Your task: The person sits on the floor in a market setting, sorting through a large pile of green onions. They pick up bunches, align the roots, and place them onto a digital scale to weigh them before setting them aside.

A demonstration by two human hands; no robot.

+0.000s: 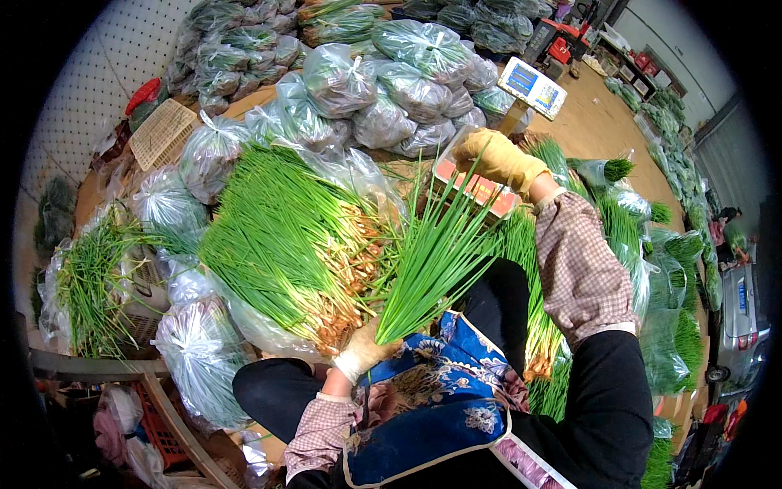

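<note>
My left hand (368, 352), in a pale glove, grips the lower end of a bunch of scallions (432, 273) whose green leaves fan up and to the right. My right hand (498, 159), in a yellowish glove, is raised beyond the leaf tips, above a scale. Its fingers are curled, and what lies in them, if anything, is hidden. Left of the held bunch lies a big pile of scallions (277, 236), its brownish root ends toward me, on clear plastic. The orange-red platform of the scale (476, 189) shows under my right hand, its display (532, 86) behind.
Tied plastic bags of scallions (419, 49) are stacked at the back; another bag (202, 350) stands at left. Loose green stalks (98, 277) hang over a crate at far left. More bundles (619, 224) line the right. A silver car (740, 318) and a person (725, 232) are farther right.
</note>
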